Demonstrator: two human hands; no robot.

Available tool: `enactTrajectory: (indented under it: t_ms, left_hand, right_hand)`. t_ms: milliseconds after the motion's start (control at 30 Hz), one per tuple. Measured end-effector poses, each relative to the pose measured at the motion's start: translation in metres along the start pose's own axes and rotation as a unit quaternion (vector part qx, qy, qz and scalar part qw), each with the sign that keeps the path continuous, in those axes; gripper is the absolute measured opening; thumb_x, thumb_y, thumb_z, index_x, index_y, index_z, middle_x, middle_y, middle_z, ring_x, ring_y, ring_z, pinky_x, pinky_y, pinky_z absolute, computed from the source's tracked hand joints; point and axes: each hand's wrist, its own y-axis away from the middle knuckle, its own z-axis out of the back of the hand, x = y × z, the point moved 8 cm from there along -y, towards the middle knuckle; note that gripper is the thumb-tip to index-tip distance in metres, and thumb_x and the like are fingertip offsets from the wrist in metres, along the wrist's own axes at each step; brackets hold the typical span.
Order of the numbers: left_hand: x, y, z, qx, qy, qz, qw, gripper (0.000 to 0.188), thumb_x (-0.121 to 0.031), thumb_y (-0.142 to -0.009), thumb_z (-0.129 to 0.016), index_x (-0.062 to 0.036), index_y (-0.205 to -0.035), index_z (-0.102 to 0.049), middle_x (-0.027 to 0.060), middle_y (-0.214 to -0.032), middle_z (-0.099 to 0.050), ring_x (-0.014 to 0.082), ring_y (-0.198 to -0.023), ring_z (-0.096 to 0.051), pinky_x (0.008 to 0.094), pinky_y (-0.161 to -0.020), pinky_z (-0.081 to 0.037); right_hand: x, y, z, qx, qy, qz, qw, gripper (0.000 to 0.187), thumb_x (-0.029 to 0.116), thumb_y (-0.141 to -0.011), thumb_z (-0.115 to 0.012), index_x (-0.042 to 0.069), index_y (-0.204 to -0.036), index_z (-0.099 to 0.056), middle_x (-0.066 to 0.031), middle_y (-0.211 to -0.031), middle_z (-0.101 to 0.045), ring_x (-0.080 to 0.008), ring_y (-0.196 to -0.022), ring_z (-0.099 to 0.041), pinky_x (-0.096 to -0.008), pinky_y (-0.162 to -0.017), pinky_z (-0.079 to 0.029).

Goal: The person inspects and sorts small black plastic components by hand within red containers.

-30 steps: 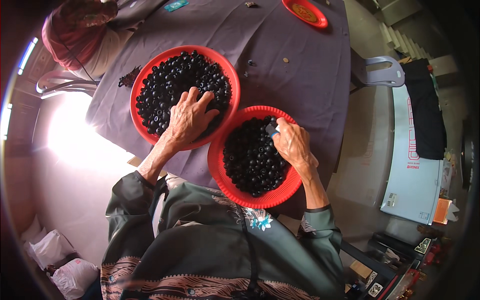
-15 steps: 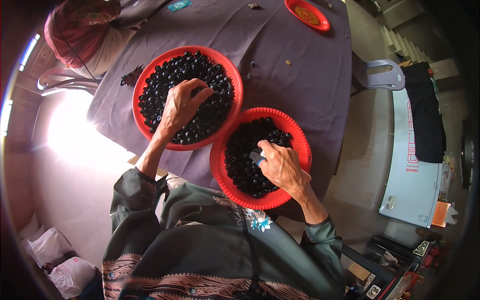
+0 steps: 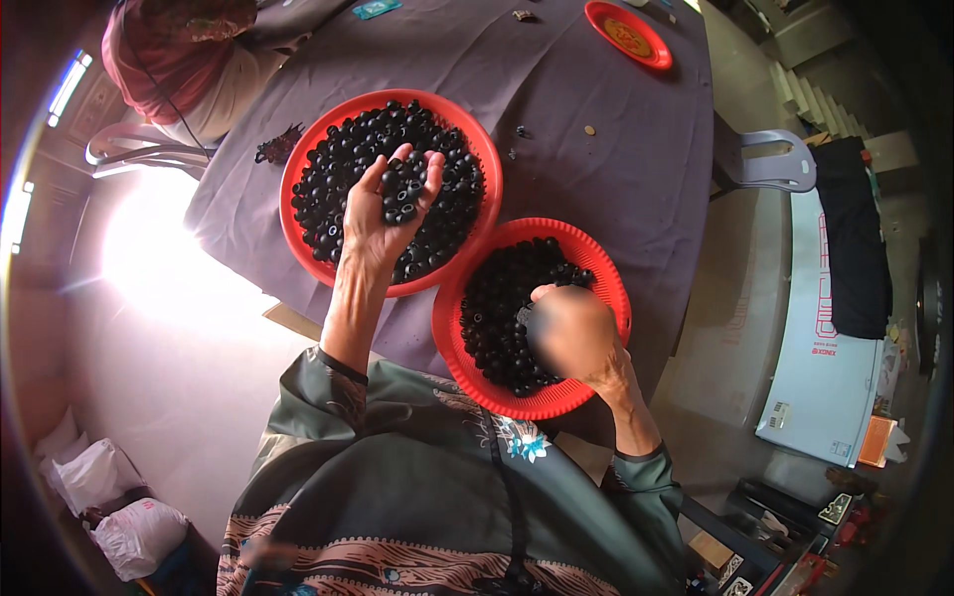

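My left hand (image 3: 373, 224) is turned palm up above the left red basin (image 3: 494, 214), its fingers curled around several small, round, black, glossy fruit-like pieces (image 3: 402, 191). More such pieces fill that basin, some showing a pale ring. My right hand (image 3: 576, 338) hangs over the right side of a second red basket (image 3: 618, 288) with ribbed sides, which holds more black pieces (image 3: 497, 343). A blur covers most of that hand, so its fingers and anything in them cannot be made out. The two red containers stand against each other.
Both containers stand at the near edge of a table with a grey-purple cloth (image 3: 586, 179). A dark spiky clump (image 3: 279, 146) lies left. A red plate (image 3: 629, 36) sits at the far right. Another person (image 3: 164, 70) is at the far left, and a plastic chair (image 3: 775, 159) stands right.
My left hand has turned from palm down over the black pieces to palm up, with several lifted in it. The right hand stays over its basket, now blurred. The view has shifted slightly.
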Motion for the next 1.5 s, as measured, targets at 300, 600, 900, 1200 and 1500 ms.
enactTrajectory:
  t_ms: [300, 600, 900, 1200, 1500]
  left_hand:
    - [-0.003, -0.003, 0.004, 0.015, 0.113, -0.018, 0.993, 0.033, -0.029, -0.097, -0.031, -0.0056, -0.119, -0.041, 0.0245, -0.125, -0.043, 0.0370, -0.110, -0.049, 0.0515, -0.088, -0.047]
    - [0.002, 0.004, -0.005, -0.061, 0.038, -0.085, 0.994, 0.033, -0.027, -0.098, -0.030, -0.0035, -0.117, -0.043, 0.0256, -0.123, -0.045, 0.0372, -0.113, -0.048, 0.0513, -0.094, -0.043]
    - [-0.001, 0.001, -0.006, 0.077, 0.161, -0.002, 0.984, 0.039, -0.026, -0.097, -0.030, 0.0001, -0.126, -0.037, 0.0289, -0.132, -0.034, 0.0383, -0.119, -0.042, 0.0493, -0.099, -0.039]
    - [0.010, 0.007, -0.008, 0.032, 0.116, -0.044, 0.992, 0.037, -0.024, -0.097, -0.031, 0.0036, -0.118, -0.044, 0.0284, -0.124, -0.043, 0.0396, -0.117, -0.043, 0.0521, -0.098, -0.038]
    - [0.016, 0.010, 0.008, -0.012, 0.092, -0.009, 0.996, 0.032, -0.026, -0.095, -0.038, -0.0029, -0.114, -0.049, 0.0223, -0.120, -0.049, 0.0355, -0.108, -0.053, 0.0414, -0.079, -0.053]
  right_hand:
    - [-0.007, 0.003, -0.005, 0.018, -0.016, -0.023, 0.999, 0.027, -0.001, -0.067, -0.056, 0.002, -0.095, -0.055, -0.0159, -0.082, -0.063, -0.0328, -0.072, -0.062, -0.0375, -0.062, -0.051]
    - [-0.005, 0.002, -0.006, 0.024, -0.019, -0.013, 0.999, 0.029, -0.002, -0.067, -0.056, 0.002, -0.095, -0.054, -0.0157, -0.081, -0.062, -0.0323, -0.072, -0.062, -0.0374, -0.062, -0.051]
    - [-0.003, 0.003, -0.009, 0.024, -0.021, -0.011, 0.999, 0.028, -0.002, -0.067, -0.056, 0.002, -0.095, -0.054, -0.0157, -0.080, -0.062, -0.0323, -0.072, -0.062, -0.0380, -0.061, -0.051]
    - [-0.004, 0.001, -0.007, 0.013, -0.021, -0.004, 1.000, 0.028, -0.002, -0.067, -0.057, 0.003, -0.095, -0.054, -0.0153, -0.079, -0.062, -0.0320, -0.071, -0.062, -0.0377, -0.061, -0.050]
    - [-0.003, 0.000, -0.003, 0.001, -0.027, -0.006, 1.000, 0.026, -0.001, -0.068, -0.056, 0.003, -0.094, -0.054, -0.0154, -0.078, -0.062, -0.0319, -0.071, -0.062, -0.0371, -0.060, -0.050]
